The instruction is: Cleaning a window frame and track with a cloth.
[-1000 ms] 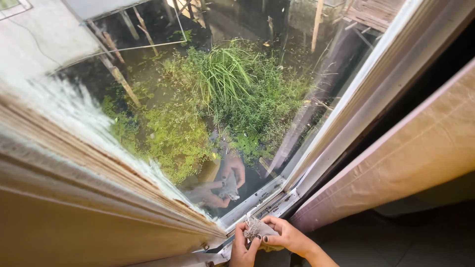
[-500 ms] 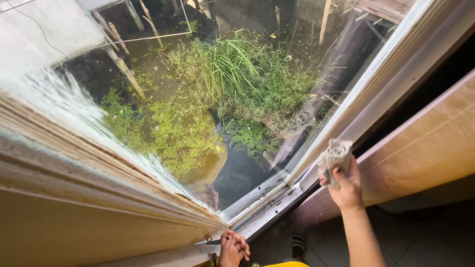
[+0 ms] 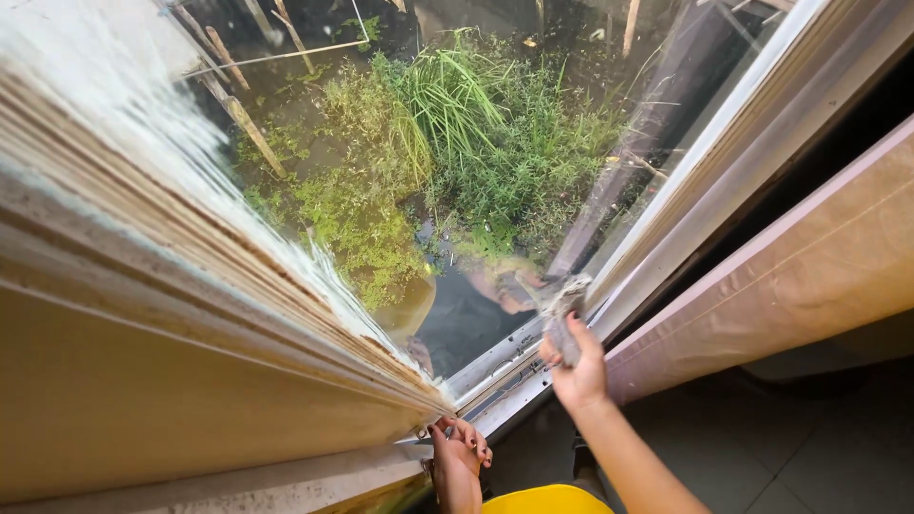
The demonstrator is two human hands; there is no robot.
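Two hands: the left hand (image 3: 459,455) at the lower centre of the frame, the right hand (image 3: 574,366) just right of centre. One grey cloth (image 3: 562,306), in the right hand. One glass window pane (image 3: 457,190), upper centre. One beige curtain (image 3: 790,276), at right. One tuft of tall grass (image 3: 447,95), top centre.
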